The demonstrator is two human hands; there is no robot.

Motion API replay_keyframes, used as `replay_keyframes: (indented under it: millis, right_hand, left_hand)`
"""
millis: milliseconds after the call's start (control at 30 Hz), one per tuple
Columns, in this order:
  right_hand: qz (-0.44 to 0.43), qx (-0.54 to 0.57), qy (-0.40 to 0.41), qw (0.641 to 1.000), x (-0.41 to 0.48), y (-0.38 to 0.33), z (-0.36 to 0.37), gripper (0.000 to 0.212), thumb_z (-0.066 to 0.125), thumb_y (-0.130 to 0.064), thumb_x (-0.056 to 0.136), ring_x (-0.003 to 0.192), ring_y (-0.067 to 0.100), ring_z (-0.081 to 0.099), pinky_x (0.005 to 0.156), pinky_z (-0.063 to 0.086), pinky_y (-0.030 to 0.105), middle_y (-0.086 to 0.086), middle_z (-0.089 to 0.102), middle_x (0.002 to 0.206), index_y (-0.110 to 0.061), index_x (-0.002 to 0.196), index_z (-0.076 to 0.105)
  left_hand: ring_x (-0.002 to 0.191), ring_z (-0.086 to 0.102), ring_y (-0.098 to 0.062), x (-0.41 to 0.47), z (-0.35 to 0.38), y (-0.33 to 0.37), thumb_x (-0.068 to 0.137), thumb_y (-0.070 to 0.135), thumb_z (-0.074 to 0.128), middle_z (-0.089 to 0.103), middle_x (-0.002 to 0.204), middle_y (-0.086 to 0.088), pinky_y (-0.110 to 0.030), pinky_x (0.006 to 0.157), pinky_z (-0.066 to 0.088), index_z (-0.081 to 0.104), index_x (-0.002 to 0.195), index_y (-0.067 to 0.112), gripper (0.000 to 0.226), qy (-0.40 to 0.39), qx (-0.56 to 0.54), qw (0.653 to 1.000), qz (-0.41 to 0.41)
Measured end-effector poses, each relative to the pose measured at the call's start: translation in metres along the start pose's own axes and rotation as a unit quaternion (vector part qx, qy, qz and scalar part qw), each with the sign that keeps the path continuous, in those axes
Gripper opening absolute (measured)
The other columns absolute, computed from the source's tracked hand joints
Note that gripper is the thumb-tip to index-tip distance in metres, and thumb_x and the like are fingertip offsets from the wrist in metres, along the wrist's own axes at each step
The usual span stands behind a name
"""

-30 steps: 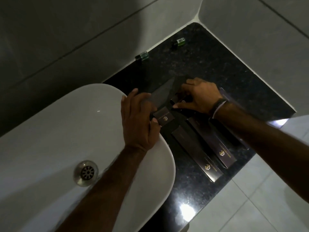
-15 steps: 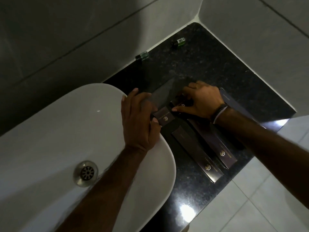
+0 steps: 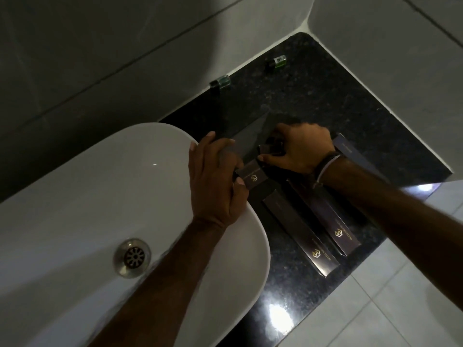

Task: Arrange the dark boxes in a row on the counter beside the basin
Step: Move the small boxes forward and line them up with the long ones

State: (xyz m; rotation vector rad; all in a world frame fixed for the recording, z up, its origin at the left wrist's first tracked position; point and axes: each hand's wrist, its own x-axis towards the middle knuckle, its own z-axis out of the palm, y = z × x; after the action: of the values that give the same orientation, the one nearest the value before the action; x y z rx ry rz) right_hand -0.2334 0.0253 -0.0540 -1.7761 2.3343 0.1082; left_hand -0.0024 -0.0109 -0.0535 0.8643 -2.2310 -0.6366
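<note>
Closest to you is the white oval basin point(image 3: 75, 196) with its round metal drain point(image 3: 132, 257). Beside it lies the shiny black speckled stone counter point(image 3: 288, 291). On the counter, 2 long dark boxes with small gold logos point(image 3: 300, 232) lie side by side, close together, near the front edge. Your left hand point(image 3: 215, 181) sits over the basin's rim, and its fingers are wrapped around the end of another long dark box with a gold logo point(image 3: 253, 177), just beside the basin. Your right hand point(image 3: 303, 149), with a dark band on its wrist point(image 3: 325, 164), is curled down on a small dark box point(image 3: 271, 147). A bluish dark box point(image 3: 348, 149) peeks out behind that wrist. Farthest away, 2 tiny green bottles point(image 3: 275, 62) lie by the grey tiled wall point(image 3: 100, 46).
</note>
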Motion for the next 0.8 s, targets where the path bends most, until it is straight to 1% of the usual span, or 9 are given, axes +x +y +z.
replay_keyframes:
  millis: [67, 133, 267, 367, 500, 567, 633, 700, 800]
  right_hand:
    - [-0.007, 0.004, -0.012, 1.0, 0.003, 0.003, -0.002, 0.066, 0.053, -0.078, 0.079, 0.074, 0.012, 0.054, 0.061, 0.045, 0.027, -0.002, 0.064, 0.095, -0.029, 0.124, 0.056]
    - [-0.01, 0.004, -0.023, 1.0, 0.005, 0.008, -0.007, 0.066, 0.056, -0.075, 0.079, 0.078, 0.012, 0.052, 0.06, 0.045, 0.026, -0.001, 0.064, 0.102, -0.03, 0.126, 0.055]
    - [-0.022, 0.003, -0.041, 0.999, -0.002, 0.014, -0.011, 0.065, 0.059, -0.073, 0.078, 0.079, 0.01, 0.049, 0.056, 0.036, 0.023, -0.002, 0.063, 0.107, -0.031, 0.128, 0.054]
    - [-0.03, 0.016, -0.048, 0.998, -0.007, 0.014, -0.011, 0.066, 0.058, -0.074, 0.078, 0.08, 0.008, 0.049, 0.06, 0.039, 0.025, -0.003, 0.063, 0.109, -0.034, 0.13, 0.053]
    - [-0.038, 0.007, -0.04, 0.998, -0.008, 0.012, -0.012, 0.068, 0.056, -0.077, 0.076, 0.077, 0.008, 0.049, 0.054, 0.031, 0.021, -0.004, 0.065, 0.104, -0.035, 0.13, 0.053]
    - [-0.027, -0.007, -0.008, 1.0, -0.008, 0.013, -0.015, 0.074, 0.048, -0.084, 0.074, 0.07, 0.009, 0.048, 0.052, 0.027, 0.018, -0.005, 0.062, 0.09, -0.031, 0.125, 0.057]
    - [0.009, 0.009, 0.038, 0.999, -0.002, 0.014, -0.023, 0.08, 0.04, -0.089, 0.073, 0.065, 0.011, 0.049, 0.054, 0.035, 0.019, -0.007, 0.052, 0.082, -0.025, 0.119, 0.059]
    - [0.032, 0.055, 0.081, 0.995, 0.015, 0.013, -0.03, 0.074, 0.039, -0.085, 0.079, 0.074, 0.015, 0.056, 0.062, 0.046, 0.028, -0.004, 0.055, 0.091, -0.025, 0.117, 0.059]
    - [-0.025, 0.074, 0.107, 0.991, 0.062, -0.006, -0.035, 0.05, 0.053, -0.06, 0.088, 0.1, 0.024, 0.061, 0.077, 0.05, 0.037, 0.004, 0.057, 0.119, -0.025, 0.124, 0.059]
  left_hand:
    - [0.139, 0.039, -0.036, 0.0, 0.0, 0.0, 0.081, 0.032, 0.042, 0.063, 0.126, -0.018, -0.069, 0.104, 0.036, 0.06, 0.089, 0.007, 0.032, -0.002, -0.002, 1.0, 0.0]
    - [0.139, 0.04, -0.036, 0.0, 0.0, 0.0, 0.081, 0.033, 0.042, 0.063, 0.127, -0.018, -0.068, 0.106, 0.035, 0.061, 0.088, 0.007, 0.033, -0.003, -0.001, 1.0, -0.002]
    - [0.14, 0.039, -0.034, 0.0, 0.0, 0.002, 0.083, 0.034, 0.04, 0.063, 0.127, -0.017, -0.063, 0.114, 0.028, 0.061, 0.087, 0.007, 0.034, 0.002, 0.002, 1.0, -0.007]
    - [0.14, 0.039, -0.034, 0.0, 0.0, 0.002, 0.083, 0.033, 0.04, 0.063, 0.127, -0.018, -0.058, 0.119, 0.024, 0.061, 0.087, 0.007, 0.034, 0.002, 0.001, 1.0, -0.01]
    - [0.139, 0.038, -0.034, 0.0, -0.001, 0.002, 0.082, 0.032, 0.041, 0.063, 0.126, -0.018, -0.065, 0.112, 0.03, 0.06, 0.086, 0.008, 0.031, 0.004, -0.004, 1.0, -0.005]
    - [0.139, 0.037, -0.033, 0.001, -0.001, 0.003, 0.081, 0.032, 0.041, 0.063, 0.125, -0.018, -0.067, 0.109, 0.031, 0.06, 0.086, 0.008, 0.031, 0.003, -0.003, 1.0, -0.005]
    - [0.139, 0.037, -0.034, 0.001, -0.001, 0.003, 0.082, 0.032, 0.041, 0.064, 0.125, -0.019, -0.069, 0.107, 0.033, 0.061, 0.087, 0.006, 0.033, 0.002, -0.002, 1.0, -0.008]
    - [0.138, 0.038, -0.034, 0.001, -0.001, 0.002, 0.082, 0.032, 0.041, 0.064, 0.126, -0.02, -0.07, 0.103, 0.037, 0.063, 0.087, 0.005, 0.036, 0.004, -0.003, 1.0, -0.007]
    - [0.138, 0.039, -0.035, 0.0, -0.001, 0.002, 0.082, 0.033, 0.041, 0.064, 0.127, -0.018, -0.068, 0.103, 0.037, 0.064, 0.087, 0.006, 0.036, 0.002, -0.001, 1.0, -0.002]
